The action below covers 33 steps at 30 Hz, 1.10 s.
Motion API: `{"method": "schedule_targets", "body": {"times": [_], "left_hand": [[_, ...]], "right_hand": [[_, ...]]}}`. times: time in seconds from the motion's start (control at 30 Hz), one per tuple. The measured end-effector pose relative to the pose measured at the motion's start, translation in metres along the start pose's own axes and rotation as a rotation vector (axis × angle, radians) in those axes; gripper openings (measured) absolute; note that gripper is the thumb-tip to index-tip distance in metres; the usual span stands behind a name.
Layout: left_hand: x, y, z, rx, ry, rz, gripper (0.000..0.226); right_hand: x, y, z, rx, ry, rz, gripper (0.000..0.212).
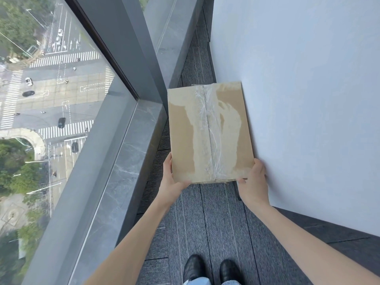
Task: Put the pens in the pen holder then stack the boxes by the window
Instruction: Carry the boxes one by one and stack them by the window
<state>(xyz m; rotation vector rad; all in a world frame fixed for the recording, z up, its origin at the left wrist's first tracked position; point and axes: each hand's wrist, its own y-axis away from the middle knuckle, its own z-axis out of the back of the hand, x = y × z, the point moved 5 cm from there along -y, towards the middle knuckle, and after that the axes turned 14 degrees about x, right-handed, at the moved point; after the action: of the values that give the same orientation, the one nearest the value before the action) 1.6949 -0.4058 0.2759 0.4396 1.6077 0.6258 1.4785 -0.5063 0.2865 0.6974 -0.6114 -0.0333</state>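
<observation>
A brown cardboard box, sealed with clear tape down its middle, is in the narrow gap between the window ledge and a white wall. A sliver of another box's edge shows just under its near side. My left hand grips the box's near left corner, thumb on top. My right hand grips the near right corner, fingers along the side next to the wall. No pens or pen holder are in view.
A large window with a grey stone ledge runs along the left. The white wall closes the right side. Dark grey carpet lies below, with my black shoes at the bottom.
</observation>
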Motion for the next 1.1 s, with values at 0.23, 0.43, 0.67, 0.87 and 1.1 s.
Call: {"method": "schedule_targets", "body": {"times": [0.23,0.43,0.67,0.87,1.1], "left_hand": [[-0.009,0.000,0.000,0.018,-0.043,0.066,0.103],[-0.057,0.033,-0.009,-0.107,-0.144,0.052,0.078],[-0.158,0.098,-0.013,-0.072,-0.366,-0.040,0.038],[-0.259,0.178,-0.024,0.048,-0.447,-0.123,0.025],[-0.348,0.274,-0.044,0.148,-0.506,-0.167,0.024]], "right_hand": [[0.008,0.001,0.004,0.088,0.084,-0.056,0.068],[0.056,0.041,0.021,0.079,0.259,0.028,0.042],[0.147,0.118,0.073,0.164,0.204,0.242,0.039],[0.207,0.202,0.135,0.188,0.219,0.309,0.024],[0.252,0.303,0.209,0.135,0.256,0.381,0.027]]}}
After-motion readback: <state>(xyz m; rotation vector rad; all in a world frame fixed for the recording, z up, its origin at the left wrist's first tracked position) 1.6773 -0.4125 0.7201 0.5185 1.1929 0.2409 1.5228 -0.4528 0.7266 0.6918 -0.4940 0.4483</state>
